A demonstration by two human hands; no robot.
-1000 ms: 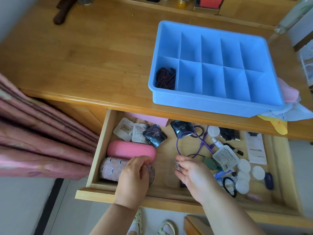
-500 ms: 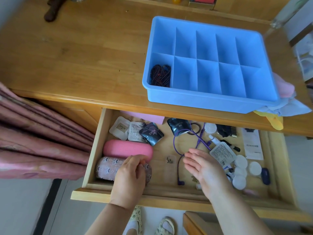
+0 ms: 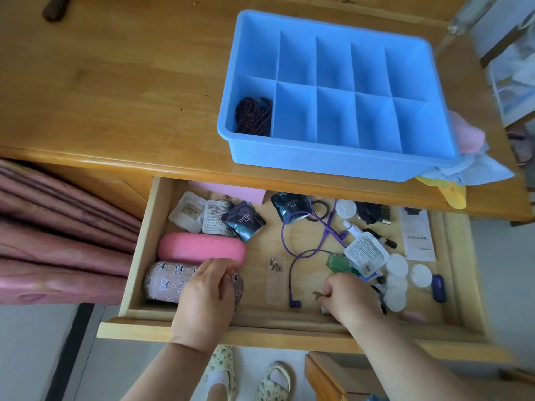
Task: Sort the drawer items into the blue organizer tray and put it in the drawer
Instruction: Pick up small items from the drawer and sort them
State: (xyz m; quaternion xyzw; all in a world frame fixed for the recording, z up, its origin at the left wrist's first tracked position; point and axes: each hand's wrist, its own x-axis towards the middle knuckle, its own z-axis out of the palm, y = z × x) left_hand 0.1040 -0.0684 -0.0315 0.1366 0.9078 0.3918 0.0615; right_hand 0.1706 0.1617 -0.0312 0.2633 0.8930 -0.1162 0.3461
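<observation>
The blue organizer tray [image 3: 318, 166] stands on the wooden desk [image 3: 115, 96], with dark beads [image 3: 253, 117] in its front left compartment. Below it the drawer [image 3: 220, 334] is pulled out and holds many small items. My left hand [image 3: 207, 299] lies on the right end of a patterned glasses case [image 3: 165, 282], fingers curled over its top edge beside a pink case [image 3: 199, 247]. My right hand [image 3: 347, 299] is down near the drawer's front and pinches a small brown piece [image 3: 316, 295] at its fingertips. A small clear bag with metal bits [image 3: 276, 266] lies between my hands.
Sachets [image 3: 243, 221], a purple earphone cable [image 3: 307, 250], a white labelled packet [image 3: 366, 251] and round white pads [image 3: 399, 264] are scattered in the drawer. Crumpled cloth [image 3: 469, 169] lies against the tray's right side. A pink curtain [image 3: 58, 227] hangs at the left.
My right hand let go of the small clear bag in the drawer's middle, moved toward the drawer's front and now pinches a small brown piece. My left hand stayed on the patterned case.
</observation>
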